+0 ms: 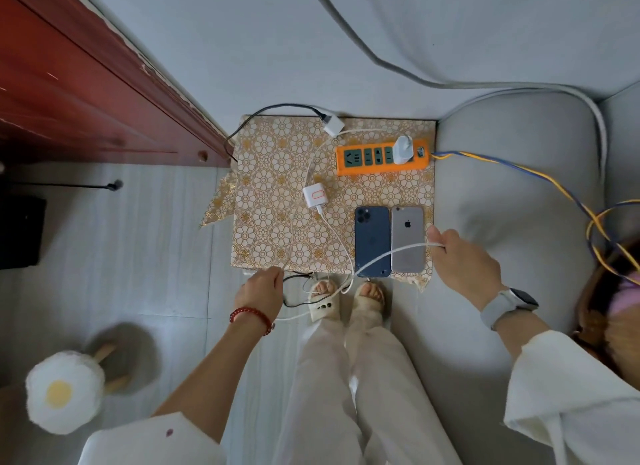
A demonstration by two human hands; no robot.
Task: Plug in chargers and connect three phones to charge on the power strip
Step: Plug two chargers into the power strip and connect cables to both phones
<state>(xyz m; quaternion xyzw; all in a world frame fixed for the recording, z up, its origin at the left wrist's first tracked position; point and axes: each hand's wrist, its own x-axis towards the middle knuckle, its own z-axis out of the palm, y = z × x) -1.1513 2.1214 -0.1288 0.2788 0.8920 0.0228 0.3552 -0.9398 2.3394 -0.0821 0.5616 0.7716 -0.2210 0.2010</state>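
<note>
An orange power strip lies at the back right of a small patterned table, with a white charger plugged into it. Two loose white chargers lie on the table: one at the back with a black cable, one in the middle. A dark blue phone and a silver phone lie face down side by side at the front right. My right hand grips a white cable stretched over both phones. My left hand holds cables at the table's front edge.
A grey sofa stands right of the table, with the strip's blue and yellow cord running over it. A red wooden cabinet is at the left. A fried-egg shaped stool sits on the floor at the lower left. My feet are under the table edge.
</note>
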